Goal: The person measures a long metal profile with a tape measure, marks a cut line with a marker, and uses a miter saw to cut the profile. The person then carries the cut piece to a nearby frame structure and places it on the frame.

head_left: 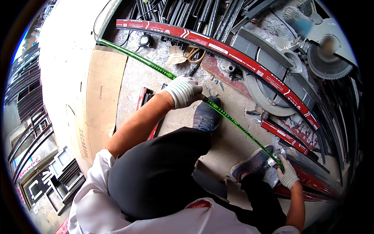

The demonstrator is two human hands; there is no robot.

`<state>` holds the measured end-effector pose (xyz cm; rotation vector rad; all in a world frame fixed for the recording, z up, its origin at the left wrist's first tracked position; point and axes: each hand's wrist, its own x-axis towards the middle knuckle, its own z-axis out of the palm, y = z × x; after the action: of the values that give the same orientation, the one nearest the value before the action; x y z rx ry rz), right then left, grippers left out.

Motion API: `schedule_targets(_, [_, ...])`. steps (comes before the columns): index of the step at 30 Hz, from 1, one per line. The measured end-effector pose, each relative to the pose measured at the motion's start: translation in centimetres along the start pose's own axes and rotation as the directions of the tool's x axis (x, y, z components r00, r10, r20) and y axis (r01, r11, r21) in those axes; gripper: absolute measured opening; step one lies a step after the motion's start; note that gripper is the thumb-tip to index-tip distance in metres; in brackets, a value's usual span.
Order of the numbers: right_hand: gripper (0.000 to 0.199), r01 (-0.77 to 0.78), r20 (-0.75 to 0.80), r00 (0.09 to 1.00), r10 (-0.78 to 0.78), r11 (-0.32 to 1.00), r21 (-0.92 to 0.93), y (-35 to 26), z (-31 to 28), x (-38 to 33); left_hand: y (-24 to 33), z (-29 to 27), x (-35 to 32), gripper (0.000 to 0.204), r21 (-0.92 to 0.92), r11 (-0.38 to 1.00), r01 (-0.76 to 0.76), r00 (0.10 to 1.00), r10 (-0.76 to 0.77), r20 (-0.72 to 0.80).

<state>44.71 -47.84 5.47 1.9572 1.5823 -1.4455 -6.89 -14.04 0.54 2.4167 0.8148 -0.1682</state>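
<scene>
A green measuring tape (241,126) with dark markings is stretched slantwise across the floor, from the upper left down to the lower right. My left hand (184,92), in a striped white glove, is closed around the middle of it. At the lower right my gloved right hand (288,173) grips the tape near its other visible stretch, beside my shoe (253,163). Whether a tape case sits in that palm is hidden. Beyond the tape lies a long dark profile with a red printed film (218,46), apart from both hands.
A saw with a toothed round blade (329,60) and grey base (269,54) stands at the upper right. Dark profiles (187,15) are piled at the top. Flattened cardboard (103,89) lies to the left. A short red-filmed profile (284,135) lies near my right hand.
</scene>
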Motion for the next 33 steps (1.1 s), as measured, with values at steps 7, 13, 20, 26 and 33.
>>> schedule_targets(7, [0.072, 0.026, -0.062, 0.998, -0.029, 0.998, -0.050, 1.3, 3.9, 1.2, -0.5, 0.0, -0.5, 0.030, 0.007, 1.000, 0.002, 1.000, -0.002, 0.012])
schedule_targets(13, [0.086, -0.063, 0.036, 0.997, 0.066, 0.994, -0.086, 1.7, 8.2, 1.5, 0.1, 0.4, -0.3, 0.033, 0.060, 0.997, -0.053, 0.998, 0.051, 0.039])
schedule_targets(20, [0.092, -0.174, 0.041, 0.984, 0.172, 0.984, 0.039, 1.1, 10.4, 1.9, -0.2, 0.7, -0.6, 0.033, 0.056, 0.997, -0.061, 0.998, 0.061, 0.016])
schedule_targets(26, [0.083, -0.099, -0.152, 0.981, 0.117, 0.988, 0.123, 3.2, 11.6, 2.7, -0.5, -0.4, -0.9, 0.026, 0.046, 0.999, 0.012, 1.000, -0.012, 0.006])
schedule_targets(33, [0.059, 0.012, -0.334, 0.942, 0.019, 0.996, 0.091, 2.4, 8.4, 4.2, 0.1, -2.2, -0.7, 0.027, 0.061, 0.990, 0.129, 0.989, -0.133, 0.063])
